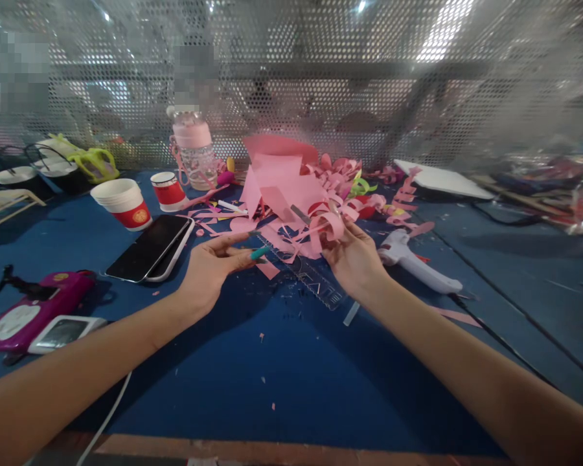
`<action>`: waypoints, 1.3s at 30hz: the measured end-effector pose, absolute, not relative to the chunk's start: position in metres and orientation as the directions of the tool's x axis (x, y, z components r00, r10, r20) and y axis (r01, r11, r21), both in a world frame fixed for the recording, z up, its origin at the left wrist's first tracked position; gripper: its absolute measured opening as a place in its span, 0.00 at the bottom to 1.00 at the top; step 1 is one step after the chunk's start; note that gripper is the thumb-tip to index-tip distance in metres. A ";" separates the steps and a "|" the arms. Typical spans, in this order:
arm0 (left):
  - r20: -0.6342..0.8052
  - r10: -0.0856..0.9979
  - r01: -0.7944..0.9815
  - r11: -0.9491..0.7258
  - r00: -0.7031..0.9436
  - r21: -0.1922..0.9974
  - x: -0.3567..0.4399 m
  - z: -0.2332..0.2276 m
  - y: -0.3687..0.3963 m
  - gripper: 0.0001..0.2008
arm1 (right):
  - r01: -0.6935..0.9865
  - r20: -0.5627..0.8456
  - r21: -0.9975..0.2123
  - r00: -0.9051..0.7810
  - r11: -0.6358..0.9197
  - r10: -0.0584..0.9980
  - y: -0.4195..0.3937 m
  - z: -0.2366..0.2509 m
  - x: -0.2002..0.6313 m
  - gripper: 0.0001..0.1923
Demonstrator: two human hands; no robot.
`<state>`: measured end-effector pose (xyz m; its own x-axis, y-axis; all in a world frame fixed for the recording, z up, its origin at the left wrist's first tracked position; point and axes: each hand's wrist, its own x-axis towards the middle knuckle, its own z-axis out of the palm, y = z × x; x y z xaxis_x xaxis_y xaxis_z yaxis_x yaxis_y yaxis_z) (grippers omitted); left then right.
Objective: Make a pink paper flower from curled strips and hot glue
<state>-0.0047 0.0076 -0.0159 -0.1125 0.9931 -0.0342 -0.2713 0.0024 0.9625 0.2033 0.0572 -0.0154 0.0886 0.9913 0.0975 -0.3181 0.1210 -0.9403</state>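
While pinching the curled pink paper strip, keep the grip light and close to the loop, so as not to flatten the curl or tear the thin paper. Best to steady the loose tails before any pull, judging by how tangled they look with the pile behind. Worth keeping the wrist low over the table too, for a firm hold.

Right hand: thumb and fingertips pressed together on the strip, other fingers tucked loosely beneath, palm turned toward the left. Strip held just above the blue table cover, at the near edge of the heap of pink paper.

Left hand: half open, index finger stretched toward the strip, a teal-tipped stick poking out between thumb and fingers. Appears held, though hard to tell how firmly. Tip close to the strip, not touching it.

Just under and between both hands, a clear ruler lying flat at a slant. Beside the right wrist, a white glue gun on its side. Further left, a dark phone, two paper cups, and a water bottle with a pink cap. Near the left forearm, a magenta gadget. Small pink scraps scattered over the cover. Behind everything, a perforated metal screen.
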 end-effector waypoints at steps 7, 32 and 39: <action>-0.036 0.996 -0.177 0.021 -0.084 0.984 -0.001 -0.014 0.003 0.09 | -0.412 0.001 -0.909 0.137 0.058 0.991 0.054 -0.011 0.198 0.05; -0.039 0.998 -0.414 0.059 0.058 0.908 0.007 -0.012 0.002 0.16 | -0.459 -0.006 -0.889 0.027 0.007 1.000 0.039 0.000 0.189 0.06; 0.079 0.996 -0.284 -0.086 -0.034 0.955 0.000 -0.022 0.007 0.21 | -0.467 0.010 -0.883 0.069 0.041 0.998 0.042 -0.001 0.190 0.06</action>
